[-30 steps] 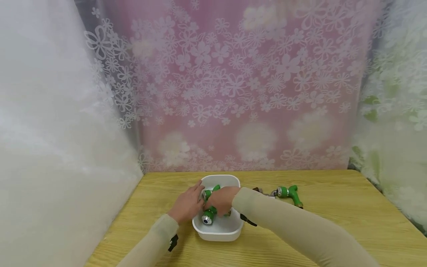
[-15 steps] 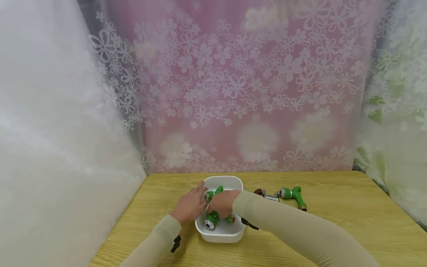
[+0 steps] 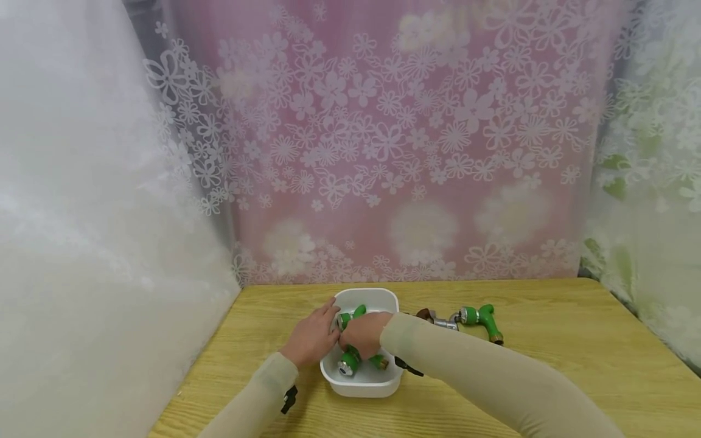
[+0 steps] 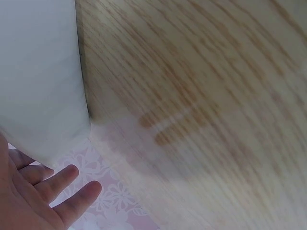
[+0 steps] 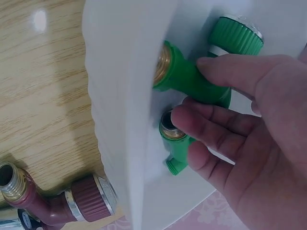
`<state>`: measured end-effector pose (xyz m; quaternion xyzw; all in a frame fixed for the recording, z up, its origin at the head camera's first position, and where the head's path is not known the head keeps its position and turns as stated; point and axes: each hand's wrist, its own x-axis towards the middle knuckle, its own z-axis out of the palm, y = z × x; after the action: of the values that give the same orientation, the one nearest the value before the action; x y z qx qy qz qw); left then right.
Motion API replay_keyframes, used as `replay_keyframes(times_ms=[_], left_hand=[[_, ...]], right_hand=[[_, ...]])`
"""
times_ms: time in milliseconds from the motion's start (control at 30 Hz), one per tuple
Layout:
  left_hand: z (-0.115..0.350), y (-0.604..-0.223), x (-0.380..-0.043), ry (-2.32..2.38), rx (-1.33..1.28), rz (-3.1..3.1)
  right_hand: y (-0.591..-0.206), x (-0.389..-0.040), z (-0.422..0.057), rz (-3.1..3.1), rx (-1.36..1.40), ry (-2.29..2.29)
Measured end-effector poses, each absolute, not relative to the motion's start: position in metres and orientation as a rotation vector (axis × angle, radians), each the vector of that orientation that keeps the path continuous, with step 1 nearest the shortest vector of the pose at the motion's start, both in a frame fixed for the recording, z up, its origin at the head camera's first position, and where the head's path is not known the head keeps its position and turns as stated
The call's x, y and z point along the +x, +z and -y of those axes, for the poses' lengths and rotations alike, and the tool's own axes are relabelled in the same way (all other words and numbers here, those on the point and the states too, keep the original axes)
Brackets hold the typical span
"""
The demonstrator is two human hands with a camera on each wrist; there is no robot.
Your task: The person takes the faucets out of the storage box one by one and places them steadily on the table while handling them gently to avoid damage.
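Observation:
A white plastic tub (image 3: 364,389) stands on the table with green taps inside it. My right hand (image 3: 366,333) reaches into it from the right and holds a green tap (image 5: 192,79), thumb on its body and fingers beneath. This tap has a ribbed knob and a brass threaded end. A second green tap (image 3: 358,311) lies toward the tub's far end. It shows partly behind the fingers (image 5: 206,127) in the right wrist view. My left hand (image 3: 311,336) rests at the tub's left rim, fingers stretched along the outer wall.
Right of the tub lie a brown tap (image 5: 48,206), a silver tap (image 3: 446,323) and another green tap (image 3: 486,319). The wooden table (image 3: 558,347) ends at a pink floral curtain (image 3: 416,182), with pale sheets on both sides.
The green tap under my right hand has shifted slightly toward the tub's near end, showing more of its brass end. My left hand stays at the rim.

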<state>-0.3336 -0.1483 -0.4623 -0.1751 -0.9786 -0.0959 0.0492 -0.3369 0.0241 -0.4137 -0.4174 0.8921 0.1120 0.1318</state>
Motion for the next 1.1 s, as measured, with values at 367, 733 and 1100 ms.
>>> replay_keyframes(times_ms=[367,733,1100], left_hand=[[0.149,-0.463,-0.335,-0.303,-0.570,2.959],[0.151,-0.467,-0.334,-0.326,-0.576,2.934],[0.148,-0.466,-0.336,-0.323,-0.548,2.931]], right_hand=[[-0.400,-0.339,-0.036,-2.603,-1.221,0.264],[-0.384,-0.340,-0.050,-2.614,-1.271,0.105],[-0.364,-0.348,-0.081,-2.672,-1.363,0.043]])
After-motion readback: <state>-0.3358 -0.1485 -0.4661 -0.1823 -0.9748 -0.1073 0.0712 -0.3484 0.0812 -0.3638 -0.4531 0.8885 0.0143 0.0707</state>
